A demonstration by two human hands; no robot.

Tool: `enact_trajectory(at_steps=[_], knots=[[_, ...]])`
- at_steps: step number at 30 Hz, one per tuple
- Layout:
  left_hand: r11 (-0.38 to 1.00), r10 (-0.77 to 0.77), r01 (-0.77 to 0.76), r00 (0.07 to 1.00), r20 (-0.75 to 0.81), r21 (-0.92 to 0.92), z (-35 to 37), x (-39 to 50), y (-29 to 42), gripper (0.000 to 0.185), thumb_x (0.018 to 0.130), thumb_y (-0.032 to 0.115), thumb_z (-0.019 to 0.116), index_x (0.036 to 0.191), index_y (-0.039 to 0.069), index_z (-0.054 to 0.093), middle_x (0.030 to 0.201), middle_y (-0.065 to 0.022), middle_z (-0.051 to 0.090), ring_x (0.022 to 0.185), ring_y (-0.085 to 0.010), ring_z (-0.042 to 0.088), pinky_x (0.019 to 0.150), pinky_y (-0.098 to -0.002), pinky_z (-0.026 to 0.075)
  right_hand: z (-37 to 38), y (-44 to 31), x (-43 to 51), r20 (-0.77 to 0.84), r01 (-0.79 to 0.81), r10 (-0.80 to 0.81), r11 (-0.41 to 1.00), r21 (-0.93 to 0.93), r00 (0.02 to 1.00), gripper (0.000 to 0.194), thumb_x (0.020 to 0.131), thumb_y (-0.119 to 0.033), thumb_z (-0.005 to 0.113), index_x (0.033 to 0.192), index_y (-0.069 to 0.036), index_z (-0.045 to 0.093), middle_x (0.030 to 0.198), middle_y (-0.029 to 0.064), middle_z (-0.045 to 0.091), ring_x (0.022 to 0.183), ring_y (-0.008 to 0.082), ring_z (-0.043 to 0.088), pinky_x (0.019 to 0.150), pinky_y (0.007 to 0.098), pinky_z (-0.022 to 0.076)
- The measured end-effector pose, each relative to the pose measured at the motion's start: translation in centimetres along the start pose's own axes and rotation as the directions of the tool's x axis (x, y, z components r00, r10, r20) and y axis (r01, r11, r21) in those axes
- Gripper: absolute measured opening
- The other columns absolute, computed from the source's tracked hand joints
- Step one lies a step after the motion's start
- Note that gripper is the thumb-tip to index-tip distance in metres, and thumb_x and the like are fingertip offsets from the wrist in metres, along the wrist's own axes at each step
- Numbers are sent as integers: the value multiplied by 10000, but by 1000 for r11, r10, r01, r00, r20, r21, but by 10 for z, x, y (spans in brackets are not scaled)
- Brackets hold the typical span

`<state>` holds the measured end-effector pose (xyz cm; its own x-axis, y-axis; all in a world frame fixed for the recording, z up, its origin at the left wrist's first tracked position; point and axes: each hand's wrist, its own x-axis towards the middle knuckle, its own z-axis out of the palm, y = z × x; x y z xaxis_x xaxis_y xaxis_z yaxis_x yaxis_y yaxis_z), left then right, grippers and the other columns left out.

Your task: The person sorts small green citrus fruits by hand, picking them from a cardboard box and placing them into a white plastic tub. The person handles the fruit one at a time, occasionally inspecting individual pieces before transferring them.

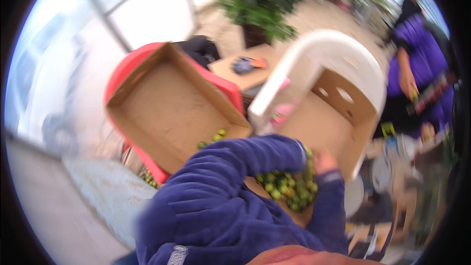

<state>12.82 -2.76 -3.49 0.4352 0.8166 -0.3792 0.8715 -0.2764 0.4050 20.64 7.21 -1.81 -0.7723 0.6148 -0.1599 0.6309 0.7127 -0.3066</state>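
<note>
Many small, mostly green cherry tomatoes (281, 186) lie heaped at the near end of a cardboard box (320, 121) on a white plastic chair (338, 42). My right hand (323, 162) is at the far right edge of the heap, against the tomatoes. It is blurred, so whether its fingers grip anything is unclear. My left arm, in a blue sleeve, reaches across to the same heap. Its hand is hidden past the cuff. Beyond that arm, a second cardboard box (167, 99) rests tilted on a red plastic chair (127, 60), with several green tomatoes (218, 137) in its near corner.
A small table (235, 71) behind the chairs bears a grey and orange object (248, 65). Further back stands a leafy potted plant (259, 11). At right, a person in a purple vest (423, 51) stands near pale buckets (381, 173). More tomatoes (148, 177) lie below the red chair.
</note>
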Motion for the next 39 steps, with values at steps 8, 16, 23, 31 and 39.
enact_trajectory(at_steps=[8, 16, 23, 31, 39], knots=[[1000, -5, 5, 989, -150, 4, -28, -39, 0, 372, 791, 349, 728, 1127, 189, 729, 1061, -94, 722, 959, -287, 687, 814, -427, 531, -2, -7, 1, 98, -42, 42, 999, -9, 994, 287, 883, -271, 559, 1021, -62, 699, 957, 209, 698, 911, 382, 672, 807, 451, 531], [931, -255, 157, 926, 279, 329, -27, 3, -64, 344, 783, 230, 682, 1115, 161, 740, 1100, -115, 720, 995, -295, 695, 799, -467, 539, -9, -11, 0, 104, -119, 108, 987, 104, 989, 245, 864, -257, 561, 1018, -98, 664, 933, 158, 710, 910, 345, 669, 825, 439, 528], [927, -293, 183, 899, 327, 327, -51, -3, -50, 366, 796, 234, 669, 1146, 148, 729, 1134, -122, 713, 1027, -295, 692, 836, -448, 539, -21, -10, -10, 117, -143, 129, 983, 119, 985, 266, 870, -260, 573, 1067, -100, 651, 968, 147, 711, 951, 335, 665, 856, 423, 522], [953, -298, 289, 950, 94, 92, -73, -21, -64, 414, 823, 317, 669, 1167, 87, 685, 1184, -177, 676, 1031, -331, 677, 881, -436, 527, -11, -6, 1, 24, -120, 118, 984, 135, 993, 302, 872, -253, 564, 1110, -87, 650, 990, 169, 707, 970, 345, 661, 878, 432, 517], [678, -479, -268, 546, -688, -685, -94, -129, -111, 388, 833, 70, 696, 1199, 33, 573, 928, -63, 641, 799, -139, 641, 707, -271, 527, -21, -8, -5, -58, -109, 123, 972, 207, 991, 319, 888, -230, 536, 1149, -77, 637, 1002, 179, 704, 965, 350, 660, 877, 441, 519]])
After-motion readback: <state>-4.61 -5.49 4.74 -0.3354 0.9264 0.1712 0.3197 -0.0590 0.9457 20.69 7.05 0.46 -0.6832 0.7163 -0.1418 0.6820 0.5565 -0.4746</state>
